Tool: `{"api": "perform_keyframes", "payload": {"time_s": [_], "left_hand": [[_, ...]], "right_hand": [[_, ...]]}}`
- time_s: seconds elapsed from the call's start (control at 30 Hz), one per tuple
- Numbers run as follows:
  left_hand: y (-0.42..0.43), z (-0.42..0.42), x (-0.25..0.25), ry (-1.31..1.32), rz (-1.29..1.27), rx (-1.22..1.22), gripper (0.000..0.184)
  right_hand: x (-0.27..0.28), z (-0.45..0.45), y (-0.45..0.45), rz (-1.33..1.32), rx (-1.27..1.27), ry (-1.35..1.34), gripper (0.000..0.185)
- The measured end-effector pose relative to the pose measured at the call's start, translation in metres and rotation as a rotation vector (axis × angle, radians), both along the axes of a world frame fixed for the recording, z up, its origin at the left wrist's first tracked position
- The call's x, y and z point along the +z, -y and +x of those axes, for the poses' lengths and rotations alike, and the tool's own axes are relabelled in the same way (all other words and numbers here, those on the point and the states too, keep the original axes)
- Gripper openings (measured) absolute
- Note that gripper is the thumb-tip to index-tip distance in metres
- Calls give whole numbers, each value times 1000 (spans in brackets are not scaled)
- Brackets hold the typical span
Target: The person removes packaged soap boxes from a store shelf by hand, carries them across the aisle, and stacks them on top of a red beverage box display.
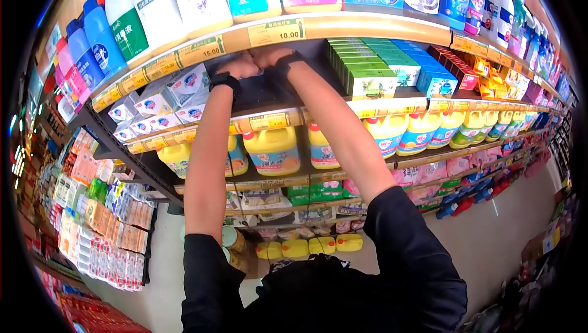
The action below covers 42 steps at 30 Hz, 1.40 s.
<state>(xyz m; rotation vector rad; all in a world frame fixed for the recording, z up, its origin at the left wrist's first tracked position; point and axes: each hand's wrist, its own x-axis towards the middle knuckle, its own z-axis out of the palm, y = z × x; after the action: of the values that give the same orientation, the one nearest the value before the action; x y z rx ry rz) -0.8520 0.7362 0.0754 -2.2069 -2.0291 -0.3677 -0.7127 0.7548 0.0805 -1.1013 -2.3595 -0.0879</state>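
Well, both bare hands are deep inside the dark shelf (263,95), where shadow blurs them. The left hand (240,67) and the right hand (267,58) come so close together that I can't tell whether they touch. The fingers look curled inward, yet from here I can't say how wide they are or whether they grip anything. Each wrist wears a black band.

Taking the hands as the middle of the dial, the nearest goods, the white boxes (160,101), sit at eight o'clock on that same shelf. They're small cartons piled in tiers, their pale ends turned outward, each bearing a blue emblem with a touch of red. Over at three o'clock stand the green boxes (361,71), slim and bright, packed upright in a tight row, with paler leafy fronts. Just beyond those, also toward three, are blue boxes (436,77).

A yellow price tag (275,33) marked 10.00 is at one o'clock, on the edge of the shelf above, and white bottles (199,3) rise at eleven. Down at six, on the shelf below, stands a yellow jug (271,152) with a blue label.
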Motion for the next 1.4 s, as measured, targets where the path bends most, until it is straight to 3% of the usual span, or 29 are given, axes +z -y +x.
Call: {"api": "perform_keyframes", "payload": {"time_s": [0.07,0.13,0.27,0.37,0.43,0.5,0.57,0.6,0.63,0.7,0.77,0.8,0.9,1.03,1.1,1.13,1.2,1.3,1.4], "left_hand": [[-7,-7,-5,85,-90,-45,81],[-34,-31,-20,50,8,-145,80],[-105,-81,-60,-149,385,-318,78],[-73,-73,-46,-309,415,-81,76],[-52,-54,-29,-207,142,93,85],[-98,-83,-63,-320,516,-25,82],[-38,-44,-33,-131,323,-61,75],[-11,-27,-16,-63,163,-72,62],[-2,-21,-18,-69,190,-104,60],[13,-16,-23,-56,272,-166,55],[44,-8,-27,-31,400,-359,52],[64,-3,-25,17,406,-398,50],[143,11,-16,100,453,-398,45],[221,-8,-40,216,756,-471,40],[290,-23,-51,386,839,-521,40],[337,-33,-53,544,627,-438,45],[397,-75,-102,475,704,-453,50],[493,-137,-151,601,536,-389,49],[580,-193,-201,780,265,-123,47]], "right_hand": [[8,-2,12,-48,-52,138,54],[-21,-16,-22,399,145,-81,61],[-15,-38,-15,343,-74,74,67],[-12,-45,-11,336,-163,146,71],[-19,-42,-8,350,-204,181,74],[-12,-31,4,393,-263,242,77],[-15,-25,8,425,-319,296,80],[-15,-22,12,402,-341,300,82],[-16,-15,17,369,-354,284,83],[-25,-13,13,139,-351,74,61],[-14,14,55,156,-383,267,48],[-6,32,100,168,-339,173,25],[4,43,176,137,-368,151,26],[-29,18,253,563,-518,36,18],[-52,11,311,721,-309,-216,25],[-55,1,357,537,-248,-296,32],[-75,-27,439,430,-113,-531,49],[-131,-79,502,300,60,-591,45],[-175,-141,536,-68,253,-602,38]]}}
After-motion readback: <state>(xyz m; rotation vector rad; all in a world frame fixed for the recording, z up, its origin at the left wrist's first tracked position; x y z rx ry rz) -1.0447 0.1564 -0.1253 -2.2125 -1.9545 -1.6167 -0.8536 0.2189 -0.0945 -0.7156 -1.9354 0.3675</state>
